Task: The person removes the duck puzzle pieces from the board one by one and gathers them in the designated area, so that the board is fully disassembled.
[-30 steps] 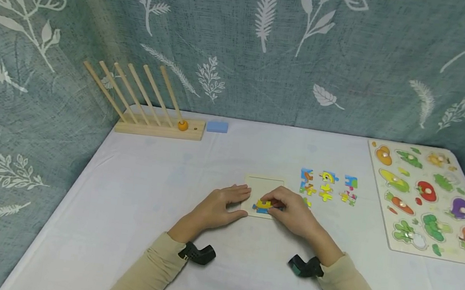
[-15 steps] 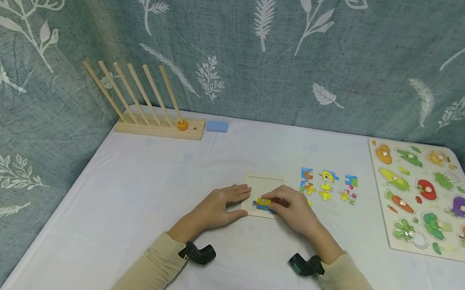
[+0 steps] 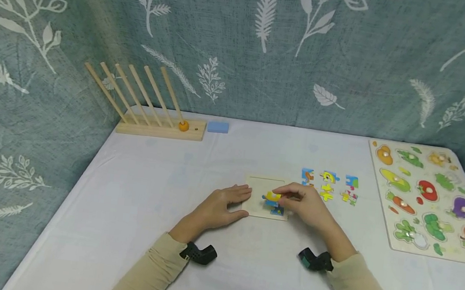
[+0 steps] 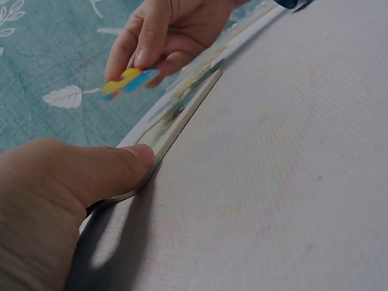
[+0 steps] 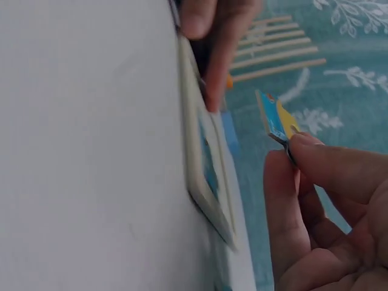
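Observation:
A jigsaw puzzle piece (image 3: 271,197), yellow and blue, is pinched between the thumb and fingertips of my right hand (image 3: 304,204). It is lifted above the small wooden puzzle tray (image 3: 257,185), clearly apart from it in the right wrist view. Inside the tray's near right corner lies another, mostly blue piece (image 3: 277,211). My left hand (image 3: 221,207) rests at the tray's left side with fingers extended. In the left wrist view its thumb (image 4: 136,159) presses on the tray's edge.
Several loose puzzle pieces (image 3: 327,188) lie in rows right of the tray, some hidden behind my right hand. A vegetable peg board (image 3: 416,216) lies far right. At the back left stand a wooden peg rack (image 3: 159,130) and a blue block (image 3: 218,127).
My right hand has raised the yellow-and-blue piece off the tray and moved slightly right, uncovering the blue piece in the corner. The left hand stays in place.

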The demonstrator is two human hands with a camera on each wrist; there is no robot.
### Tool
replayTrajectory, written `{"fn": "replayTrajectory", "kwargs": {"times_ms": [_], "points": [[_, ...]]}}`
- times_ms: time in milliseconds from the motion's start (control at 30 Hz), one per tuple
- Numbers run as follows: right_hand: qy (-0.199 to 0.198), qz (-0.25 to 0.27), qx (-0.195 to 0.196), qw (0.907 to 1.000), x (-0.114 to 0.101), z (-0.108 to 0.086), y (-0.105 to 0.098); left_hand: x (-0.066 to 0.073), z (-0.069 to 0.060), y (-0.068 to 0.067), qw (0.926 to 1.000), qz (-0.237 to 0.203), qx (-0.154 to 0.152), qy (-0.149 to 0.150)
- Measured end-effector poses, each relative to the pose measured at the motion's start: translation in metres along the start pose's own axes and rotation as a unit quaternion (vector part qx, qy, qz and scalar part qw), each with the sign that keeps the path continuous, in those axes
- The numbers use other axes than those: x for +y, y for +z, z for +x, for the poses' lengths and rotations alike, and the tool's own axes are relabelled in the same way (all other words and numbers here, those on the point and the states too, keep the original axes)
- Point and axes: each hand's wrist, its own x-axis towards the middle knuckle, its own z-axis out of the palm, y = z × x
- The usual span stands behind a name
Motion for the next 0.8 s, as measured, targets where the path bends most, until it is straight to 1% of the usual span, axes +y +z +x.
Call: {"fn": "replayTrajectory", "kwargs": {"times_ms": [167,367,567,700,800], "points": [[0.02,-0.017,0.007,0.9996,0.004,-0.01,-0.021,0.0,0.0,0.001,0.9999,0.002,0.008,0.006],[0.045,-0.04,0.017,0.998,0.012,-0.029,-0.048,0.0,0.0,0.002,0.9999,0.006,0.011,0.005],[0.079,-0.06,0.016,0.9949,0.021,-0.049,-0.075,0.0,0.0,0.002,0.9998,0.009,0.011,0.011],[0.093,-0.074,0.01,0.9929,0.029,-0.054,-0.087,0.0,-0.001,0.001,0.9998,0.008,0.014,0.011],[0.102,-0.086,0.006,0.9911,0.034,-0.055,-0.09,0.001,-0.001,0.001,0.9998,0.007,0.014,0.01]]}}
